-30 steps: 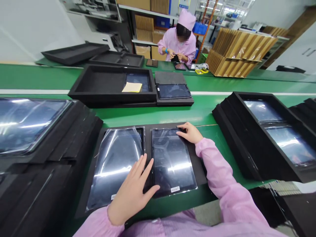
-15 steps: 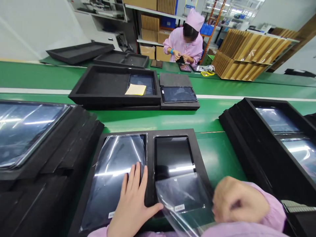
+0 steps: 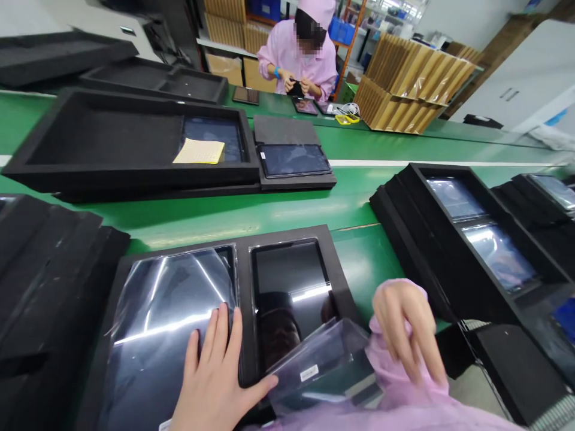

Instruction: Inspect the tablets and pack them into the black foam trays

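A loose sheet of clear plastic film (image 3: 335, 353) with a small white label (image 3: 309, 373) overlaps the near end of a glossy black rectangular tablet (image 3: 287, 278). The tablet lies in the right recess of a flat black foam tray (image 3: 244, 275); a second black tablet, under clear wrinkled film (image 3: 166, 299), occupies the left recess. The left hand (image 3: 215, 374) rests on this wrinkled film, fingers spread, thumb reaching towards the loose sheet. The right hand (image 3: 406, 326), blurred, points downward beside that sheet; whether its fingers grip anything cannot be told. Stacked black foam trays (image 3: 415, 251) stand to the right on the green worktop (image 3: 363, 257); across it, a person in pink (image 3: 299, 54) handles a small black object.
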Demonstrator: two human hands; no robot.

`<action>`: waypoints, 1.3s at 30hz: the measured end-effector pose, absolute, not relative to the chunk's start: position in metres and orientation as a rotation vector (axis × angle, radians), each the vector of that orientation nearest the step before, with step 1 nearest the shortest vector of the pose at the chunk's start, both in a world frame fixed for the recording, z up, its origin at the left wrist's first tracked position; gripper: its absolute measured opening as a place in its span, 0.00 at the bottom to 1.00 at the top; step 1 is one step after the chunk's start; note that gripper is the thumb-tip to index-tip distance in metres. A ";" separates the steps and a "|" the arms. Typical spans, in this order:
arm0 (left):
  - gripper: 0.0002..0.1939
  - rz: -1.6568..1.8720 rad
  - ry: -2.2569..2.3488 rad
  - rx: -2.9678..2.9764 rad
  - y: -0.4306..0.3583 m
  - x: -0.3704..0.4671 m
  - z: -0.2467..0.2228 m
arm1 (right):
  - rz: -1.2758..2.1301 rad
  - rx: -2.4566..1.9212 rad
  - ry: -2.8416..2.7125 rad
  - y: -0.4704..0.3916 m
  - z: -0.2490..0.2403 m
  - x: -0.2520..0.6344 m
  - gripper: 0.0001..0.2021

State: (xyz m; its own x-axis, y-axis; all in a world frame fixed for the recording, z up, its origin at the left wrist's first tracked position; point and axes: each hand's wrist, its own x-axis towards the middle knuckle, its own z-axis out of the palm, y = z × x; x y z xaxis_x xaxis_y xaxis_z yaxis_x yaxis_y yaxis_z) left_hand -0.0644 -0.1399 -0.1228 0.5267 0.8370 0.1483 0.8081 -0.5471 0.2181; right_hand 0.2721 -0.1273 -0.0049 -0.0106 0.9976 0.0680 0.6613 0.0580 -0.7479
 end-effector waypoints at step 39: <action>0.28 0.865 1.431 1.766 -0.136 -0.026 -0.108 | 0.744 -1.778 -0.894 -0.185 -0.058 0.184 0.25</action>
State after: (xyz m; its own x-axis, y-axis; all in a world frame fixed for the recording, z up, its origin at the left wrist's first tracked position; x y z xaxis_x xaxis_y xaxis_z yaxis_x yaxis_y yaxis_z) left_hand -0.0264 -0.1359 -0.1082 0.1688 0.9831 0.0709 0.5198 -0.1499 0.8410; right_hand 0.1841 -0.1854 -0.0575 0.5425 0.8353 -0.0894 0.2393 -0.2556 -0.9367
